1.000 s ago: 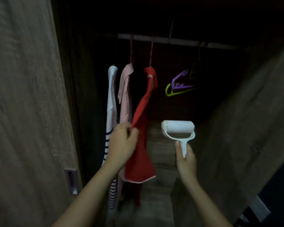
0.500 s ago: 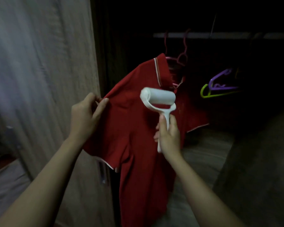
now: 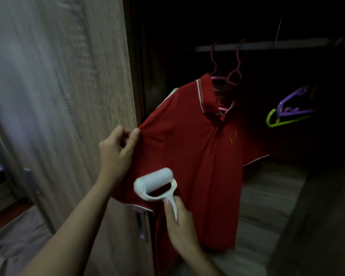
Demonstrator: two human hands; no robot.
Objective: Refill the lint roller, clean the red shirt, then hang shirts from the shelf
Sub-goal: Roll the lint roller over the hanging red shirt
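Fingers of the left hand (image 3: 116,154) pinch the red shirt (image 3: 189,156) at its shoulder seam; it hangs on a pink hanger (image 3: 225,78). Right hand (image 3: 179,222) grips the lint roller (image 3: 157,184), pressed against the shirt's lower sleeve area.

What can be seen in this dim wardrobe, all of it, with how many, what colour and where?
red shirt: one, red with pale trim, on a pink hanger, pulled out of the wardrobe
lint roller: one, white, against the shirt's lower left part
pink hangers: two hooks, on the rail
empty hangers: one purple, one green, far right
rail: one, pale, across the top
wardrobe door: one, wood grain, left
left hand: pinches the shirt's shoulder
right hand: grips the roller's handle
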